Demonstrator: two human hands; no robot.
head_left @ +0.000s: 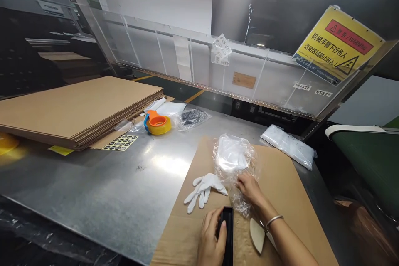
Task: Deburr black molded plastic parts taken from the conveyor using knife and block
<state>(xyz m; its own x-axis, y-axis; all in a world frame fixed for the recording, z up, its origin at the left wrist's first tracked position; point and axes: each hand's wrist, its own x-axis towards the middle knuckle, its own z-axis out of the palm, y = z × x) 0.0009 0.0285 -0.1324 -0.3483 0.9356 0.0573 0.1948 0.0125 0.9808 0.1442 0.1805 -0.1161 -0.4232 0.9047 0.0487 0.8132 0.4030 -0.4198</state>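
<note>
My left hand point(212, 235) is wrapped round a long black rectangular piece point(229, 232) with a raised rim, near the bottom of the view. My right hand point(249, 188) has its fingers closed on the crinkled clear plastic bag point(240, 201); the fingertips are partly hidden. Beyond that hand, a stack of white sheets or sleeves point(232, 151) lies within clear plastic. A white glove point(205, 191) rests flat to the left of the bag. Beside my right forearm lies a pale, pointed oval piece point(257, 235), partly covered by the arm. All of these are over a cardboard sheet point(280, 170).
Flat cardboard point(81, 108) is stacked at the left of the metal table point(149, 191). Near it are a tape dispenser point(158, 124) and a sticker sheet point(121, 143). A wrapped white pack point(289, 145) lies at the right. A clear panel bearing a yellow warning sign point(339, 45) stands behind.
</note>
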